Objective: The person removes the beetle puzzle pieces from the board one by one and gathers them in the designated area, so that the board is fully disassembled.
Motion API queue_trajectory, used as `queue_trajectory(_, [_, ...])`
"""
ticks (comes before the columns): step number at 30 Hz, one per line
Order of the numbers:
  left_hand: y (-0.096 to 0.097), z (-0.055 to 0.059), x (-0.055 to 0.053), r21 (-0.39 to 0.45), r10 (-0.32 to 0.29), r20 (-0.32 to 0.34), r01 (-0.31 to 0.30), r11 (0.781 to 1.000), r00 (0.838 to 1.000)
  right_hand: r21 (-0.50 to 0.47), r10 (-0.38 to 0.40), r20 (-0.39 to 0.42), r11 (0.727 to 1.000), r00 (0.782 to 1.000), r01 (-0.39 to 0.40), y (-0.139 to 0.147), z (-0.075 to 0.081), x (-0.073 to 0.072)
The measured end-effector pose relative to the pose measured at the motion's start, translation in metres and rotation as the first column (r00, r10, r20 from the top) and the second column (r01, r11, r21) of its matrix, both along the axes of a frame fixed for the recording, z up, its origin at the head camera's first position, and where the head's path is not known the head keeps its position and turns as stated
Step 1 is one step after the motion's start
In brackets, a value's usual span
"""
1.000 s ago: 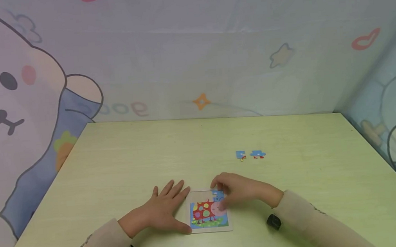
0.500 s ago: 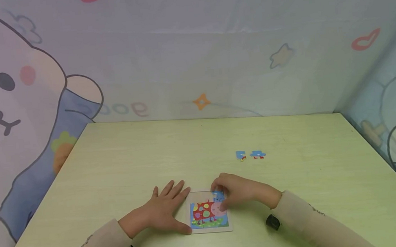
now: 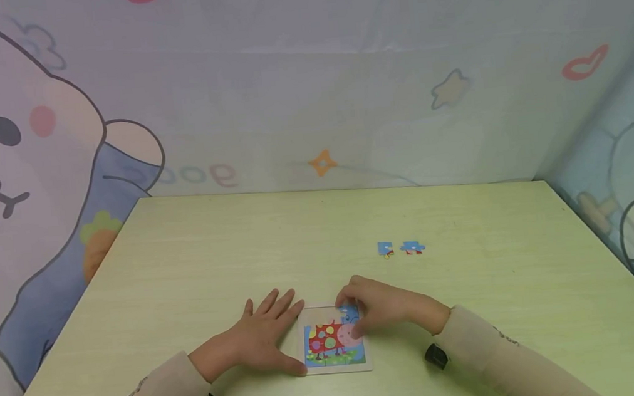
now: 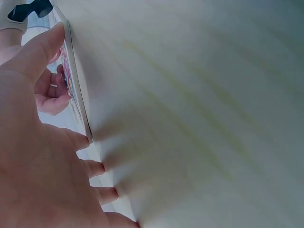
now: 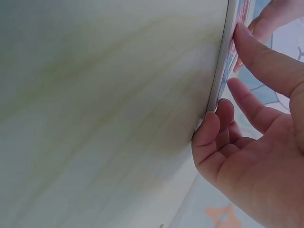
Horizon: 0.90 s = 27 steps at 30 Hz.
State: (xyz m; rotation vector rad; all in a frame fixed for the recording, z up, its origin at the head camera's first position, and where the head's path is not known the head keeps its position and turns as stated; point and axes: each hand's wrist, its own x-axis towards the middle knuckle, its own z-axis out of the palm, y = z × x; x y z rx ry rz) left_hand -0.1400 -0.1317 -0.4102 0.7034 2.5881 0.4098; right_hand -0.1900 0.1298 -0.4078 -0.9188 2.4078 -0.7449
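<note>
A small square jigsaw puzzle (image 3: 330, 348) in a pale tray (image 3: 337, 369) lies near the front of the table, showing a red spotted bug with a pink face. My left hand (image 3: 264, 336) rests flat with fingers spread, thumb and index fingertip at the tray's left edge. At the upper right of the puzzle, my right hand (image 3: 384, 307) bends its fingers and thumb around a blue puzzle piece (image 3: 348, 313), partly hiding it. In the right wrist view, the thumb (image 5: 244, 35) touches the puzzle face and the curled outer fingers (image 5: 209, 128) meet the tray's edge.
Two loose blue puzzle pieces, a left one (image 3: 385, 249) and a right one (image 3: 412, 248), lie on the pale table (image 3: 241, 242) beyond the right hand. A printed cloth backdrop (image 3: 286, 100) rises behind the table's far edge.
The blue piece under my right hand has shifted very slightly toward the rest of the picture. The left hand and both loose pieces stay where they were.
</note>
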Motion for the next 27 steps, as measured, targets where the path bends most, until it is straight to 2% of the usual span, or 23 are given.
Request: queue_trajectory(27, [0.0009, 0.0009, 0.0001, -0.005, 0.003, -0.002, -0.003, 1.000, 1.000, 0.015, 0.044, 0.008, 0.999, 0.999, -0.044, 0.0004, -0.0011, -0.0026])
